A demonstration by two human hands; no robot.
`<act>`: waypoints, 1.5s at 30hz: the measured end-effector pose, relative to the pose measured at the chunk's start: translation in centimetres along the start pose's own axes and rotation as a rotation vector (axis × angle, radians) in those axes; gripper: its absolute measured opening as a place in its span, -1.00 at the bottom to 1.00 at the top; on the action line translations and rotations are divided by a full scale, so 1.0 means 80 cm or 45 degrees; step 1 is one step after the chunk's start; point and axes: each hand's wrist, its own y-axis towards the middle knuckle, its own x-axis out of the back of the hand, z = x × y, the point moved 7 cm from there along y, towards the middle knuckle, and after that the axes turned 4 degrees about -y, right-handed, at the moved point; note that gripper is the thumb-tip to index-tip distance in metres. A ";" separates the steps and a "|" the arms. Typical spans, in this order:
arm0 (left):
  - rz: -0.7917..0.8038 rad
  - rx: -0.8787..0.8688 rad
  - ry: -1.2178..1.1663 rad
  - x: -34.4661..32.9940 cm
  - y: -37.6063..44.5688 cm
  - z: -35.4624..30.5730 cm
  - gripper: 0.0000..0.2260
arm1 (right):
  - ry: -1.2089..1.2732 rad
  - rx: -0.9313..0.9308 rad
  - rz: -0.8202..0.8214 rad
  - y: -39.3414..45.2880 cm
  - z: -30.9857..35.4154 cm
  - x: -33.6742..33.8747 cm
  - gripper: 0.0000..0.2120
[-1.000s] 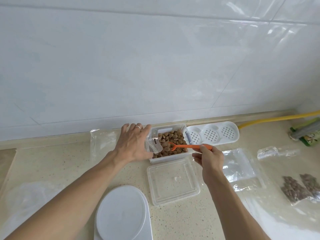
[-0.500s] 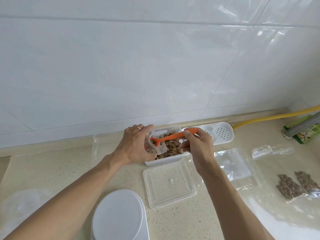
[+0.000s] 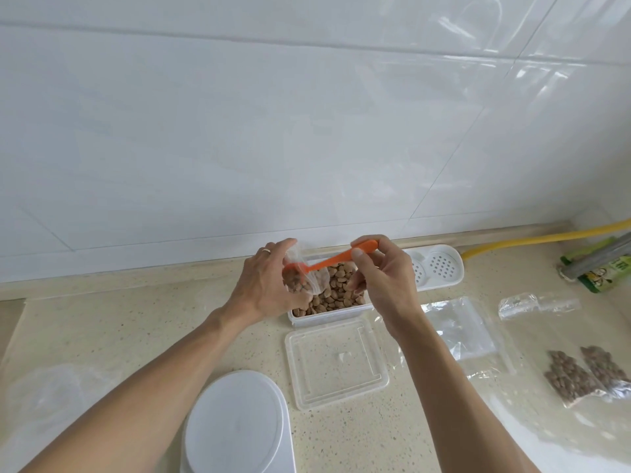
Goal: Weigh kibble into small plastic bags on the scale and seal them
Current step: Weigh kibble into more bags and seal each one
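Note:
My left hand (image 3: 264, 285) grips a small clear plastic bag (image 3: 307, 278) with some brown kibble in it, held over the left end of the clear kibble container (image 3: 327, 314). My right hand (image 3: 382, 278) pinches the handle of an orange scoop (image 3: 336, 258), whose bowl is tipped into the bag's mouth. The container holds brown kibble (image 3: 338, 291). The white scale (image 3: 235, 425) sits near the front edge, with nothing on its plate. Two filled kibble bags (image 3: 587, 373) lie at the right.
The container's clear lid (image 3: 336, 365) lies in front of it. A white perforated tray (image 3: 437, 268) stands behind my right hand. Empty clear bags (image 3: 457, 329) lie to the right, more plastic (image 3: 44, 401) at the left. A yellow hose (image 3: 532, 240) and green packet (image 3: 604, 274) sit far right.
My right hand lifted the scoop out of the container and tipped it into the bag. My left hand raised the bag, which now holds kibble.

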 end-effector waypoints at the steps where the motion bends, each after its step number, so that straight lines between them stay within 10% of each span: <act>1: -0.014 0.018 -0.016 0.003 -0.001 0.006 -0.13 | -0.046 0.047 0.023 0.001 0.009 0.000 -0.93; 12: -0.124 0.080 -0.031 0.010 -0.007 0.019 -0.25 | -0.150 0.257 -0.094 -0.009 0.046 0.002 -0.92; 18: -0.133 0.105 0.013 0.014 -0.019 0.039 -0.21 | -0.157 0.003 -0.458 0.000 -0.020 0.044 -0.89; 27: -0.059 -0.005 0.156 0.007 -0.024 0.042 -0.20 | -0.273 -0.291 -0.244 -0.007 -0.107 0.001 -0.89; 34: -0.071 -0.054 0.281 0.011 -0.021 0.036 -0.24 | 0.035 -0.579 -0.528 -0.015 -0.131 0.030 -0.91; 45: -0.019 0.025 0.500 0.008 0.003 0.016 -0.29 | 0.244 -0.457 -0.505 -0.015 -0.084 0.050 -0.89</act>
